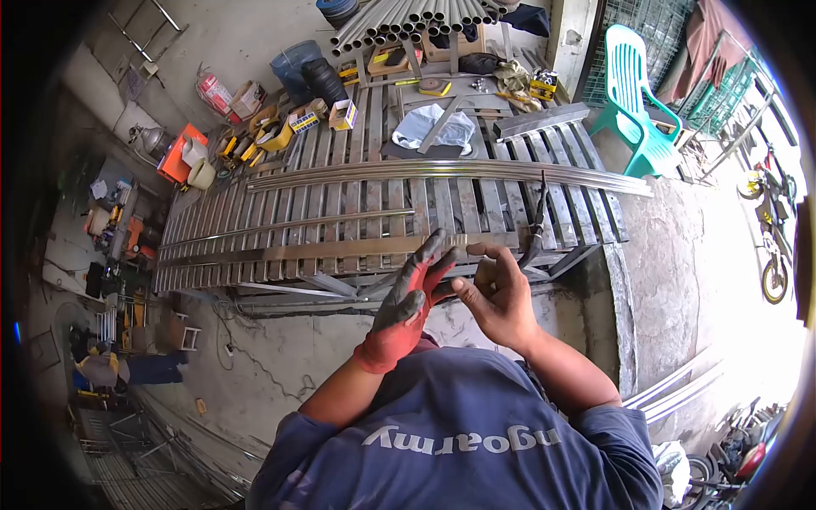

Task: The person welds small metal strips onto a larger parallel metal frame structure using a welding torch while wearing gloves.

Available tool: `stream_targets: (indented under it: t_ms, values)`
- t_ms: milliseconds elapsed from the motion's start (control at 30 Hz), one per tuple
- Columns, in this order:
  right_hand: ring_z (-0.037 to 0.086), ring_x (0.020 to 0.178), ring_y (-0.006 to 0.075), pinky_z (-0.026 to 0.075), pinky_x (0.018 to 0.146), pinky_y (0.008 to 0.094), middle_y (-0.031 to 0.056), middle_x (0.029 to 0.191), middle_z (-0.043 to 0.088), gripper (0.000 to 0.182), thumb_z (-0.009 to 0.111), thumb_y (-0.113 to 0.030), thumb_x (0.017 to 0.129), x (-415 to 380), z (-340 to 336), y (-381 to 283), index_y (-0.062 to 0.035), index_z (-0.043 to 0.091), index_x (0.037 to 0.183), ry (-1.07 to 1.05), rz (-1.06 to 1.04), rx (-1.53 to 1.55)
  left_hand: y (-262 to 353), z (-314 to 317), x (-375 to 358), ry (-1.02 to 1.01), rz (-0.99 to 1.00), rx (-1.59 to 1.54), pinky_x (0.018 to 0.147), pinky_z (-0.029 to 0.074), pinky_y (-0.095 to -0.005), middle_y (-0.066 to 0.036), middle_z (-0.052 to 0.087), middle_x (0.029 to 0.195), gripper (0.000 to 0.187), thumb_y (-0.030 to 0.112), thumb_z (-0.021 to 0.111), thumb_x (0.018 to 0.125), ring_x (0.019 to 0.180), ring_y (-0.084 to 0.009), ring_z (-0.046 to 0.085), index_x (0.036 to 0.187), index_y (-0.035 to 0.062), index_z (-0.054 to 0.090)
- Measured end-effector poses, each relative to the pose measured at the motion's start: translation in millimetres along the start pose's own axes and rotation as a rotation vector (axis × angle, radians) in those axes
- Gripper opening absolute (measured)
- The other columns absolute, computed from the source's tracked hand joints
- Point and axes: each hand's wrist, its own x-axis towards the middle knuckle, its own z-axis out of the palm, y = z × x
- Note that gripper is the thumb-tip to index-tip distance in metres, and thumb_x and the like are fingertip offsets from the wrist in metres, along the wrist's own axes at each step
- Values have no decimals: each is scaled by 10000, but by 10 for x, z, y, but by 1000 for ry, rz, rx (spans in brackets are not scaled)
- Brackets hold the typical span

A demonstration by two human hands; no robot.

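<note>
My left hand (406,299), in a red glove with dark grey palm and fingers, is raised in front of my chest. Its fingers are stretched out, and I see nothing in them. Close beside it is my right hand (500,299), bare, with palm turned inward and fingers bent. The right thumb and forefinger are apart near the glove's fingers, with no held thing visible. Behind both hands a flat metal bar (340,250) lies along the near side of the slatted metal bench (297,274). A black tool with a narrow upper end (537,225) rests upright-looking at the bench's right.
Long shiny tubes (382,171) cross the bench, with a shorter tube (331,219) nearer me. Behind are a white plastic bag (425,127), a metal channel (544,121) and stacked pipes (408,24). A green chair (633,102) stands right; a person (127,371) is far left.
</note>
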Motion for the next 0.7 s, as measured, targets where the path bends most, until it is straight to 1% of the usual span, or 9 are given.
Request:
stream_targets:
  t_ms: [33,67,167,300,333,467,567,633,700]
  values:
    - [387,619,74,342,569,294,-28,677,465,507,851,-185,1020,9,-48,-11,29,580,1391,-7,2,-38,29,15,-20,7,-20,-69,1345,266,-557,-137,213,1851,930,486,658,1085,1684,-364,286,1785,67,212]
    - [385,616,74,342,564,295,-28,678,463,469,851,-179,1019,8,-81,-24,27,605,1361,-14,3,-75,-44,-39,-68,57,2,-115,1329,307,-572,-139,239,1844,884,469,660,1084,1650,-381,351,1768,74,265]
    - [384,608,73,345,550,304,-26,681,455,348,849,-154,1012,-30,-143,-76,16,668,1256,-9,16,-94,-76,-107,-65,64,93,-69,1333,297,-594,-127,264,1837,883,483,684,1061,1647,-394,354,1758,92,308]
    - [370,577,115,351,540,326,12,647,415,229,860,-115,980,-3,-184,-213,-16,732,1141,-29,-153,-184,-65,-81,-52,-92,194,-159,1374,183,-599,-93,305,1829,907,641,649,1020,1699,-383,234,1730,137,395]
    - [366,569,134,352,538,331,19,633,394,212,861,-106,970,12,-162,-207,-30,746,1131,-7,-209,-210,-37,-61,-71,-61,124,-215,1377,155,-587,-87,280,1841,995,749,623,976,1720,-332,180,1743,164,380]
    - [372,586,117,365,555,326,16,650,409,237,846,-120,996,110,-157,-289,-15,739,1179,59,-265,-209,-26,-71,-103,27,10,-245,1353,197,-591,-114,233,1854,1198,916,572,885,1712,-306,203,1734,94,370]
    - [409,617,86,394,579,311,-1,685,475,251,814,-159,1048,211,-213,-396,0,733,1224,-46,-147,-1,67,53,-147,115,-79,-134,1354,184,-577,-105,270,1841,1283,932,585,857,1705,-289,222,1748,49,319]
    - [499,741,60,460,667,281,-14,816,598,269,748,-211,1109,266,-148,-335,18,726,1249,-159,-98,263,84,111,-138,122,-105,-137,1365,157,-564,-104,287,1831,1335,932,599,840,1702,-284,229,1753,13,280]
    - [555,830,58,501,735,275,-8,914,665,268,723,-225,1126,271,-119,-311,21,727,1232,-245,-54,339,-32,30,-151,16,-101,-173,1362,159,-522,-73,376,1785,1216,858,627,861,1671,-254,283,1708,18,395]
